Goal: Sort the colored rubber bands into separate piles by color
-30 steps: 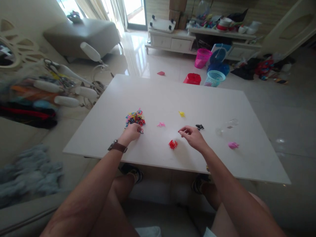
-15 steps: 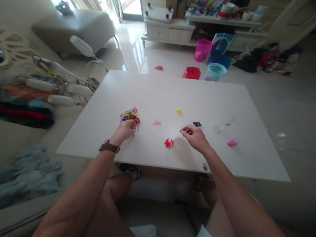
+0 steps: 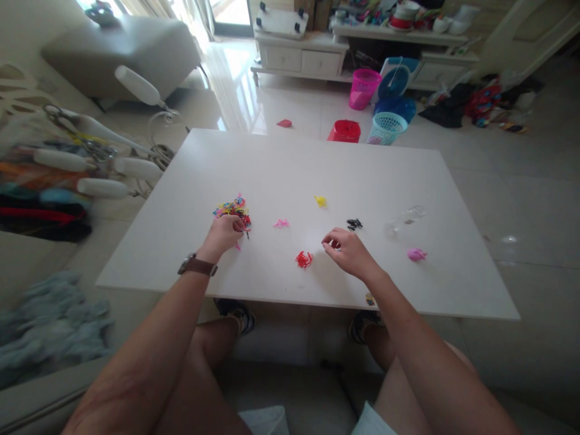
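My left hand (image 3: 225, 233) rests at the near side of a mixed pile of small coloured rubber bands (image 3: 228, 208). Its thumb and forefinger are pinched, and what they hold, if anything, is too small to make out. My right hand (image 3: 348, 250) hovers over the table, between the red bands (image 3: 303, 260) and the black bands (image 3: 354, 224). Its fingers are curled with the thumb close to the forefinger, and any content is unclear. A few pink bands (image 3: 281, 223) lie between the hands, with a yellow bunch (image 3: 320, 201) behind them.
On the right of the white table (image 3: 254, 163) lie a clear plastic bottle (image 3: 408, 219) and a pink toy-like object (image 3: 416, 254). A small yellow figure (image 3: 370, 299) is at the near edge. Beyond the table stand a red stool (image 3: 345, 130) and a light-blue basket (image 3: 387, 128).
The whole view has shifted slightly, so the table appears a little farther left. Both hands stay at nearly the same spots, the right one's fingertips a bit closer together.
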`<state>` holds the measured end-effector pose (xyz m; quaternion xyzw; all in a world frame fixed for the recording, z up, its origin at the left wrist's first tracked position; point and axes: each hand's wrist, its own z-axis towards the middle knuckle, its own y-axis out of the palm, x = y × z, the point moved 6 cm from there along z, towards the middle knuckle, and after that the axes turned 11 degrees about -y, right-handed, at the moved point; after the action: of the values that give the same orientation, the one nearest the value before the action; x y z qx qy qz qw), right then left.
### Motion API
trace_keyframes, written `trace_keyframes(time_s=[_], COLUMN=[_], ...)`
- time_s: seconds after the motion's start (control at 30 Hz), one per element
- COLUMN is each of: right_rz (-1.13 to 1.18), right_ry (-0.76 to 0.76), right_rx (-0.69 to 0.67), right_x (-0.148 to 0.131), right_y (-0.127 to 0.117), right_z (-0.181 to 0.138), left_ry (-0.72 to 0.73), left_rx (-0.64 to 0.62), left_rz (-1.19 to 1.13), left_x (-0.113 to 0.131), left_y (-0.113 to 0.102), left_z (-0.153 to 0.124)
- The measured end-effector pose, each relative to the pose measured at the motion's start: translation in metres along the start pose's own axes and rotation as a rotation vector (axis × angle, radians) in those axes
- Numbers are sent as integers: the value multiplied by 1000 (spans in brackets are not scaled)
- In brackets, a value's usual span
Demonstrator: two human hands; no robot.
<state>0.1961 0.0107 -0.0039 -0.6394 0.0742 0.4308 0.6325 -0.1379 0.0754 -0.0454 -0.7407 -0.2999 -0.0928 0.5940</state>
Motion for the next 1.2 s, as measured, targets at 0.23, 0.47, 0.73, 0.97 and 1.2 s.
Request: trace_keyframes(time_s=[0.23, 0.47, 0.73, 0.97, 1.2], right_rz=[-12, -32, 84, 88, 106], right_ry=[-14, -20, -53, -78, -163], right_rx=[-34, -63, -75, 42, 71], right_x=[3, 5, -17, -23, -22], right_y=[1, 5, 22, 17, 11], right_z=[-1, 1, 2, 4, 4], left_ry=[0, 3, 207, 277, 281], left_rx=[-13, -181, -584, -719, -735], left_rz=[-45, -318, -590, -690, -697], left_x=[-5, 10, 85, 125, 127], left_y=[4, 15, 67, 77, 78], left_z=[6, 2, -46, -68, -66])
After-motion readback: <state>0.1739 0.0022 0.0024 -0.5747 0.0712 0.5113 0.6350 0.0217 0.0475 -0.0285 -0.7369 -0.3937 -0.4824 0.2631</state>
